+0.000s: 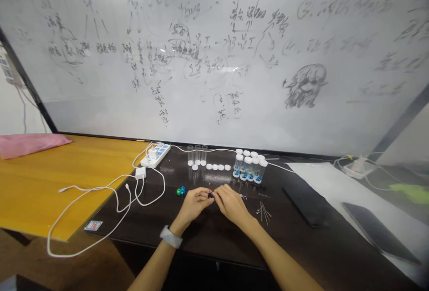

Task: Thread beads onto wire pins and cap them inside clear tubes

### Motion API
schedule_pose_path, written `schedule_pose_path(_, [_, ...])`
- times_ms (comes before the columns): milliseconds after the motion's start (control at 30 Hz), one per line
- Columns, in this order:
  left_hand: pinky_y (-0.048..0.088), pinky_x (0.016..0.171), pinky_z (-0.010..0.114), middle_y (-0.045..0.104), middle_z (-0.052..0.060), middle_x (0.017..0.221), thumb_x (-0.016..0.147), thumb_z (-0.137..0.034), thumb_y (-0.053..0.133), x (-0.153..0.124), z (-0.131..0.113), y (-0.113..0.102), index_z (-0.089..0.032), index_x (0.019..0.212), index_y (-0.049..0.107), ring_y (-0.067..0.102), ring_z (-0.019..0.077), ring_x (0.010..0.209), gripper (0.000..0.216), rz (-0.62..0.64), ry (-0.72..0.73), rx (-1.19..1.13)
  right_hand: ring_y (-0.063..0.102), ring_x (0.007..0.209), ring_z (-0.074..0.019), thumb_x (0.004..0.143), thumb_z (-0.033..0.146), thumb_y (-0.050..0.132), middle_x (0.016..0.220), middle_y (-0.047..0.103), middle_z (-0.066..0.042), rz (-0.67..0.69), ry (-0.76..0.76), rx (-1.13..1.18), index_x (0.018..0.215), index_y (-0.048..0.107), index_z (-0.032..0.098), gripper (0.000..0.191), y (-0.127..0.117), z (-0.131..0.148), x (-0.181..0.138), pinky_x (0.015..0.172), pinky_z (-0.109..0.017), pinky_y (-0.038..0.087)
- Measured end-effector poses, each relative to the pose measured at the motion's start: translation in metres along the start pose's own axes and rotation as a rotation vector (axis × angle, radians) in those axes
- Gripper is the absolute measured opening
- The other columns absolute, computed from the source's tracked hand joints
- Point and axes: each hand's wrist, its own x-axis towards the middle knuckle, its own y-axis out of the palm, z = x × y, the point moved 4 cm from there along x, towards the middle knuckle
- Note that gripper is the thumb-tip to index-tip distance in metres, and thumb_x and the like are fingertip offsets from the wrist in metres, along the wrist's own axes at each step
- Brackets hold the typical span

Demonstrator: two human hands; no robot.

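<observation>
My left hand (195, 202) and my right hand (231, 201) meet over the dark table, fingertips pinched together. Between them is a small dark piece (211, 195) with a thin reddish stem pointing up; its kind is too small to tell. A green ball (178, 191) and a blue ball (182, 189) lie just left of my left hand. To the right of my right hand several thin metal pins (264, 213) with small coloured heads are fanned out. Behind the hands stands a row of white caps (215, 167). Capped clear tubes (255, 166) with blue contents stand at the back right.
Clear tubes (197, 153) stand on white caps at the back. A power strip (156, 155) and looping white cables (115, 188) lie on the left. A black tablet-like slab (300, 204) and a phone-like device (378, 230) rest at right. A whiteboard (208, 121) rises behind.
</observation>
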Motion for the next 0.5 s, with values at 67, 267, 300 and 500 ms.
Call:
schedule_pose_path(67, [0.054,0.071,0.027,0.073,0.006,0.08,0.067,-0.033,0.086,0.0,0.0,-0.001,-0.013,0.093,0.074,0.07,0.0182,0.074,0.034,-0.007,0.003,0.004,0.061,0.081,-0.0197,0.104,0.031,0.045,0.083,0.066,-0.004,-0.046,0.098,0.079,0.088,0.062,0.021,0.025,-0.001,-0.004,-0.001,0.071,-0.03,0.046])
schedule_pose_path(267, [0.055,0.07,0.029,0.073,0.005,0.074,0.066,-0.035,0.086,0.002,0.003,-0.002,-0.014,0.095,0.074,0.07,0.0189,0.07,0.037,-0.011,0.005,0.002,0.063,0.061,-0.0185,0.094,0.052,0.059,0.067,0.067,-0.002,-0.102,0.377,0.264,0.072,0.065,0.022,0.038,0.001,-0.016,-0.003,0.057,-0.028,0.046])
schedule_pose_path(300, [0.055,0.07,0.029,0.073,0.005,0.073,0.066,-0.035,0.086,0.002,0.003,-0.002,-0.014,0.095,0.074,0.07,0.0189,0.07,0.038,-0.02,0.006,0.004,0.064,0.058,-0.0188,0.092,0.054,0.06,0.065,0.068,-0.003,-0.091,0.41,0.321,0.07,0.066,0.022,0.04,0.003,-0.017,-0.003,0.056,-0.029,0.048])
schedule_pose_path(500, [0.055,0.071,0.03,0.071,0.004,0.072,0.063,-0.037,0.087,0.003,0.005,-0.006,-0.015,0.094,0.074,0.07,0.0192,0.07,0.041,-0.091,0.006,-0.022,0.074,0.065,-0.0256,0.087,0.064,0.057,0.077,0.076,-0.007,-0.064,0.589,0.704,0.09,0.073,0.022,0.045,0.01,-0.023,-0.004,0.056,-0.034,0.06])
